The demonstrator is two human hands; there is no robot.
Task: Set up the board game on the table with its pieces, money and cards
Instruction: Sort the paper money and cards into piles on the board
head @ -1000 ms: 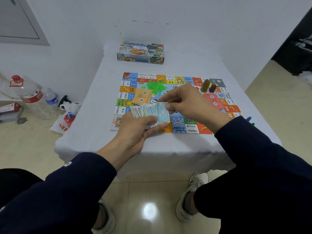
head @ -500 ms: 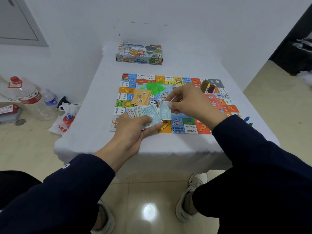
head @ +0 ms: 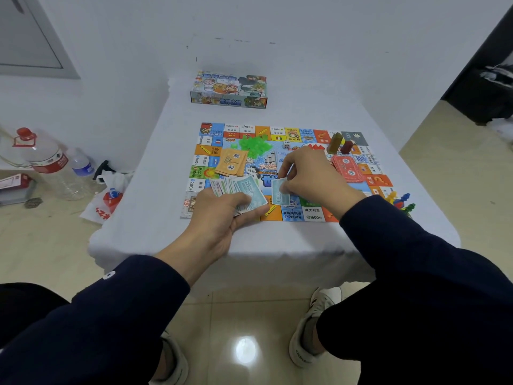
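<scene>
Banknotes change hands above the game board [head: 280, 173]: the right hand [head: 308, 173] now pinches one teal note [head: 279, 191] pulled clear of the fan of money [head: 238, 190] gripped in the left hand [head: 219, 215], a sign that sorting the money is under way.

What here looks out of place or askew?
Little stands out. The green houses lie in a loose heap mid-board, and coloured pawns sit off the board on the cloth at its near right corner.
</scene>
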